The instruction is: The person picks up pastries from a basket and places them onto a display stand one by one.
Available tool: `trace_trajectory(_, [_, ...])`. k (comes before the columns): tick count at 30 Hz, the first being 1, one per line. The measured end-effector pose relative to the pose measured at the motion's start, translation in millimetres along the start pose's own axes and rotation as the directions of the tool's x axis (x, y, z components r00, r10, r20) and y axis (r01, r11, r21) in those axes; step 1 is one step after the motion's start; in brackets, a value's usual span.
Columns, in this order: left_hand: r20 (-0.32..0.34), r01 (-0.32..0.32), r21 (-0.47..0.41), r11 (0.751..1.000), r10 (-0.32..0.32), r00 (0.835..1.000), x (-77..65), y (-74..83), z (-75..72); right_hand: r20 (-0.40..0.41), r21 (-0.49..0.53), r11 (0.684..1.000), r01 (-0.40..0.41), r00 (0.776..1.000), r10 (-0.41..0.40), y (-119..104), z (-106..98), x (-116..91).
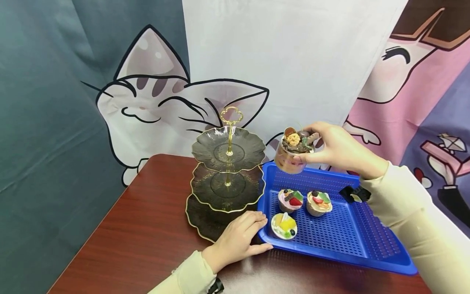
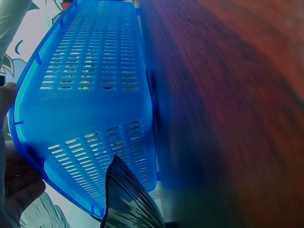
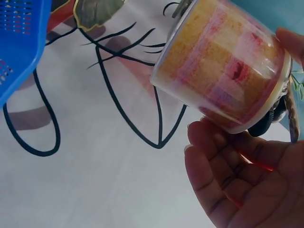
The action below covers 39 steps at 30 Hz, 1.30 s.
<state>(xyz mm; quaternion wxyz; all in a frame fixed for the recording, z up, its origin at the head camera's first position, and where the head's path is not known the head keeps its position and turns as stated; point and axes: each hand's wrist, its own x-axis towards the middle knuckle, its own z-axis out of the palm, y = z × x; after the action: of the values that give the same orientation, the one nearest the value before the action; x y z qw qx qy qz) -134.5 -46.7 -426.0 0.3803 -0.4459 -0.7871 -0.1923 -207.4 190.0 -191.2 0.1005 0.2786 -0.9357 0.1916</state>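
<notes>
R hand (image 1: 334, 149) pinches a dessert cup (image 1: 289, 160) near its rim, thumb on the near side, aloft over the far L corner of a blue basket (image 1: 324, 239), just beside the tiered stand (image 1: 209, 152); L hand (image 1: 238, 235) grips the basket's near L corner. Cup is prob. light & stiff-walled, maybe slippery; best held round its sides below the rim, as the lumpy brown topping w/ green sprig looks fragile. Its round, clear wall shows pink & tan layers, spongy-looking. Basket is perforated plastic, smooth-rimmed, w/ three small fruit-topped cakes (image 1: 290, 201) inside; stand's dark, ribbed plates have wavy gold edges & a gold loop handle; table (image 1: 147, 212) is glossy, reddish wood-grain
</notes>
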Motion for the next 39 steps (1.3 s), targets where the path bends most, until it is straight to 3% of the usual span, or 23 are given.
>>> trace_trajectory(12, [-0.013,-0.008,-0.001,1.000,0.008,1.000,-0.1,-0.5,0.9,0.022,0.010,0.998,-0.057,0.998,0.057,-2.7,-8.6,19.6])
trace_trajectory(21, [-0.015,-0.010,-0.003,1.000,0.010,1.000,0.2,-1.0,0.0,-0.023,0.042,0.999,-0.022,0.999,0.023,-11.5,-9.7,40.1])
trace_trajectory(39, [-0.014,-0.011,0.010,1.000,0.011,1.000,0.3,1.2,0.1,-0.032,0.112,0.991,0.079,0.997,-0.076,-34.1,28.1,93.6])
